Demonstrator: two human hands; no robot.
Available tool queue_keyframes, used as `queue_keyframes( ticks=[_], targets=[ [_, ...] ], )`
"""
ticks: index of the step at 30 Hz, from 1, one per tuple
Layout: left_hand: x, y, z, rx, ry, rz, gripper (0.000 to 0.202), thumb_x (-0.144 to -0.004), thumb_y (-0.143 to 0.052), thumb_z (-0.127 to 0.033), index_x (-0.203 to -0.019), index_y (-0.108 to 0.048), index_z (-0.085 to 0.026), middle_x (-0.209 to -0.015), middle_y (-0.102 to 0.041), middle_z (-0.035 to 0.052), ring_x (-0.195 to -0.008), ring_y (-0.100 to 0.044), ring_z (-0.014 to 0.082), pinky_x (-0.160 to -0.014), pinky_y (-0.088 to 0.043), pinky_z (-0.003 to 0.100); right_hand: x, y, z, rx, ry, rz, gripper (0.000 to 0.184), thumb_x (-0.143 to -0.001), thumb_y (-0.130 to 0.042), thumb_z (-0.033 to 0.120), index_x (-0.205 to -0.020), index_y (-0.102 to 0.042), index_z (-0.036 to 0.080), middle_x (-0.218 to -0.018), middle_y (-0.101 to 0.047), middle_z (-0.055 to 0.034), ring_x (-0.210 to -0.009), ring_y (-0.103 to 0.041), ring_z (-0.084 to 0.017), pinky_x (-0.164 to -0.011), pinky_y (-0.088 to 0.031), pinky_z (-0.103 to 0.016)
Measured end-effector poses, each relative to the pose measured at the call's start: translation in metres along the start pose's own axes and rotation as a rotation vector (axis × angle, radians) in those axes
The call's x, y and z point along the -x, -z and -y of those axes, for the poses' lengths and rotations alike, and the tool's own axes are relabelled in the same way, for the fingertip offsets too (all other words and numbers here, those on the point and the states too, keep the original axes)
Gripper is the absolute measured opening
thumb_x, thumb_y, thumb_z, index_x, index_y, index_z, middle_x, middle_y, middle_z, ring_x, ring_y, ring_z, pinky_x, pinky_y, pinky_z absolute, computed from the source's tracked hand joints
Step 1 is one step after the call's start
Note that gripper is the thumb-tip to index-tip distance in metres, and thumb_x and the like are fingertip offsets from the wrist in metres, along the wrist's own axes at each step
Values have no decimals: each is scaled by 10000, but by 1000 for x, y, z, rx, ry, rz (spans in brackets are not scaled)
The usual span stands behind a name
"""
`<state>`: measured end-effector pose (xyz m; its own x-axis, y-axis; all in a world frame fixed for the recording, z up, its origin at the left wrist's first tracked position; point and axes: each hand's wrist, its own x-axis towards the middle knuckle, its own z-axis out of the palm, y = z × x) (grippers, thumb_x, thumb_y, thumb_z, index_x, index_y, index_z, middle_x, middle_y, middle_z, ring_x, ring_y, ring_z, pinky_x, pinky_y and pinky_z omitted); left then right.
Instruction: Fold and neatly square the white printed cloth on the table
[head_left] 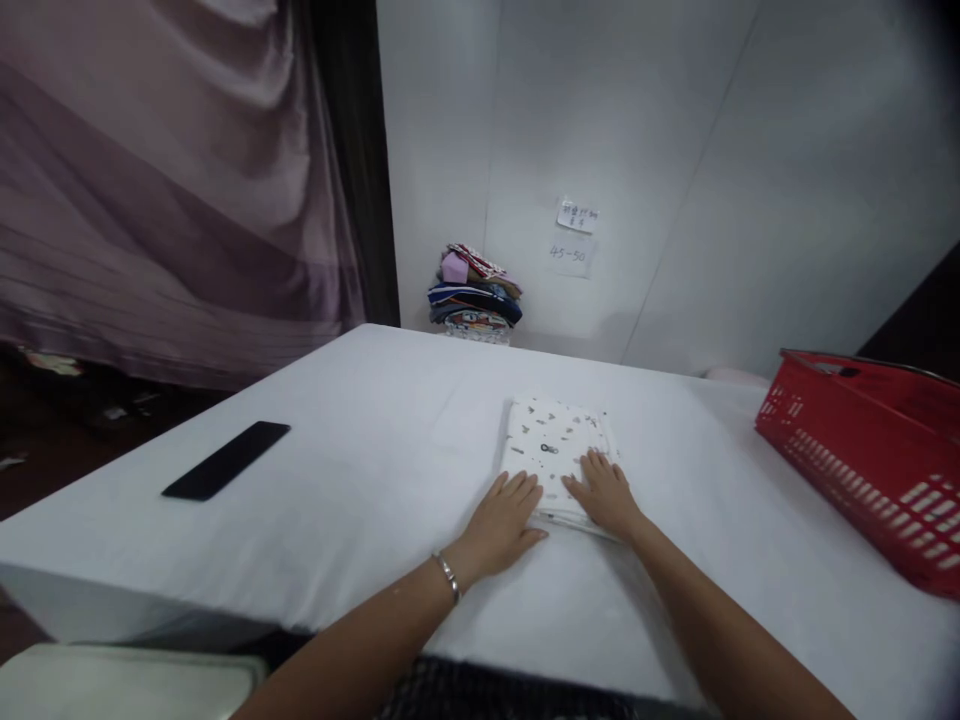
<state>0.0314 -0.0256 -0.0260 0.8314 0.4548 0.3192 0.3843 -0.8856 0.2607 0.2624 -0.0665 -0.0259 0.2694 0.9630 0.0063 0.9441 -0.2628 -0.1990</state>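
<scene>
A folded white cloth (pixel 551 440) with a small dark print lies flat on the white-covered table (pixel 360 430). My left hand (pixel 501 525) rests at its near left corner, fingers stretched forward and thumb pointing right; a silver bracelet circles that wrist. On the cloth's near right part my right hand (pixel 602 493) lies flat with its fingers apart. Neither hand grips anything. Under the right palm, part of the cloth's near right edge is hidden.
To the right stands a red plastic basket (pixel 862 450). A flat black object (pixel 227 460) lies on the left of the table. Behind the far edge rises a stack of folded fabrics (pixel 476 295), near paper notes (pixel 574 250) on the wall. A mauve curtain (pixel 172 180) hangs at left.
</scene>
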Motion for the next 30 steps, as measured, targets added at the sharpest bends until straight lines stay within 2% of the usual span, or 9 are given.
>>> queue_keyframes(
  ticks=[3, 5, 8, 12, 16, 20, 24, 27, 30],
  targets=[
    [-10, 10, 3, 184, 90, -26, 386, -935, -321, -442, -1116, -579, -220, -1268, -563, 49, -1218, -461, 204, -1041, -308, 373, -10, 2, -12, -95, -14, -36, 624, -881, -316, 539, -1336, -431, 127, -1465, -316, -136, -1371, -228, -265, -1099, -193, -435],
    [-20, 14, 11, 290, 234, -109, 379, -940, -301, -407, -1025, -618, -217, -1202, -601, 45, -1156, -507, 186, -996, -354, 325, -18, 2, -22, -132, -48, -118, 618, -863, -344, 526, -1321, -447, 124, -1452, -336, -139, -1358, -258, -274, -1094, -228, -418],
    [-36, 15, 29, 405, 566, -193, 363, -886, -407, -381, -1137, -567, -171, -1243, -565, 89, -1154, -503, 205, -980, -365, 305, -28, 1, -36, -199, -112, -186, 660, -835, -391, 478, -1368, -368, 90, -1441, -346, -156, -1334, -309, -284, -1082, -269, -410],
    [-51, 11, 47, 625, 876, -50, 559, -801, -513, -400, -1277, -437, -115, -1240, -554, 150, -1106, -538, 259, -921, -399, 328, -31, 5, -45, -331, -215, -204, 766, -822, -423, 481, -1443, -207, 88, -1436, -354, -166, -1309, -357, -286, -1053, -315, -409],
    [-58, 12, 53, 735, 930, -4, 626, -736, -585, -375, -1277, -414, -110, -1155, -608, 145, -1040, -577, 268, -878, -424, 329, -28, 18, -44, -456, -398, -88, 881, -777, -501, 553, -1466, -144, 134, -1367, -447, -184, -1226, -465, -308, -988, -382, -413],
    [-59, 17, 47, 868, 968, 36, 558, -701, -619, -364, -1171, -489, -92, -1189, -586, 180, -1055, -575, 278, -825, -466, 312, -28, 31, -47, -579, -445, -21, 984, -693, -612, 583, -1461, -173, 150, -1344, -461, -203, -1196, -493, -302, -944, -423, -391],
    [-55, 10, 12, 1107, 931, 69, 508, -742, -597, -367, -1172, -459, -135, -1147, -614, 154, -887, -639, 228, -664, -521, 290, -34, 42, -79, -632, -444, 40, 987, -673, -645, 578, -1456, -199, 178, -1341, -447, -211, -1098, -571, -293, -882, -462, -373],
    [-50, -3, -24, 1456, 820, 267, 637, -736, -636, -380, -1255, -331, -171, -1040, -647, 149, -621, -639, 176, -516, -519, 305, -42, 49, -118, -541, -394, 37, 959, -681, -637, 575, -1449, -229, 172, -1297, -489, -203, -1070, -588, -290, -894, -450, -382],
    [-44, -14, -44, 1599, 741, 430, 731, -658, -726, -374, -1242, -335, -171, -943, -658, 127, -541, -614, 142, -474, -506, 276, -49, 57, -144, -347, -348, 96, 905, -699, -606, 577, -1421, -302, 125, -1215, -554, -209, -1063, -587, -317, -896, -446, -413]
  ],
)
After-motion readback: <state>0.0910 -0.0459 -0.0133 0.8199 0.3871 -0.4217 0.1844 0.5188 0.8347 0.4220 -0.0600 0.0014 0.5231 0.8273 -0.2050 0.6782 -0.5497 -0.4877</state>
